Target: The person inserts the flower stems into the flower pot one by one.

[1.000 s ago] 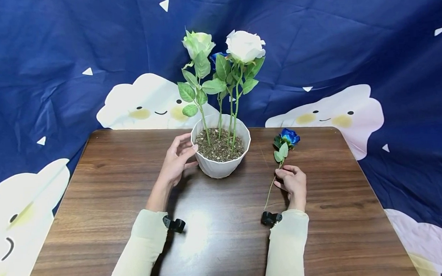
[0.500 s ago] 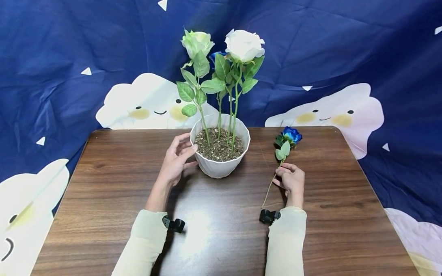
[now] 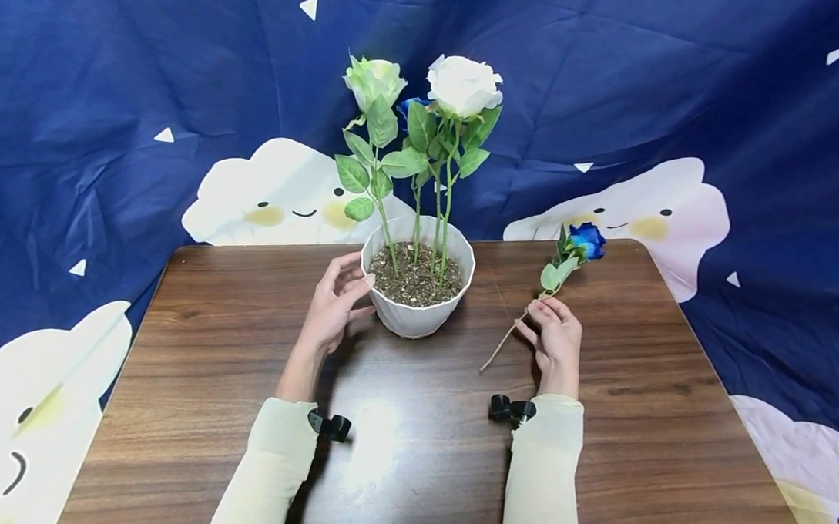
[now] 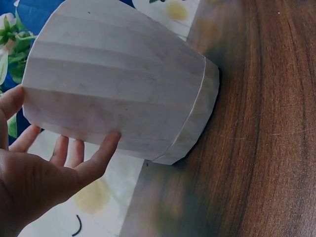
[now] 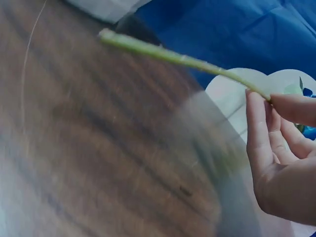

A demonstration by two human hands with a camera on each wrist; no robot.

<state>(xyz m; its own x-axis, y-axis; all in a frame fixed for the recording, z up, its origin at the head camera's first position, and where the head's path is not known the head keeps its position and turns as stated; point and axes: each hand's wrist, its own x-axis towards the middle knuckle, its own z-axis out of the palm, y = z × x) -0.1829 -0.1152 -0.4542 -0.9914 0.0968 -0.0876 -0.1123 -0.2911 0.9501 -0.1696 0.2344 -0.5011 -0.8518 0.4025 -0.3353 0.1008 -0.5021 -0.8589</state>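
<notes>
My left hand (image 3: 331,307) rests against the left side of a white faceted flowerpot (image 3: 418,320). In the left wrist view its fingers are spread, their tips against the pot wall (image 4: 113,74). Soil (image 3: 420,285) fills the pot, and several rose stems stand upright in it: a pale green rose (image 3: 377,82), a white rose (image 3: 465,87) and a blue one (image 3: 414,108) partly hidden behind leaves. To the right of the pot, my right hand (image 3: 557,338) pinches the stem (image 5: 163,53) of another blue rose (image 3: 588,241), held tilted with its bloom to the far right.
Everything stands on a brown wood-grain table (image 3: 413,463). Behind it hangs a dark blue cloth (image 3: 593,71) with smiling white clouds (image 3: 285,193). Each wrist wears a small black camera, one on the left (image 3: 331,427) and one on the right (image 3: 511,409).
The blue rose in my right hand has tilted: its bloom swung right and the stem's lower end swung left, up toward the pot. My left hand and the pot have stayed put.
</notes>
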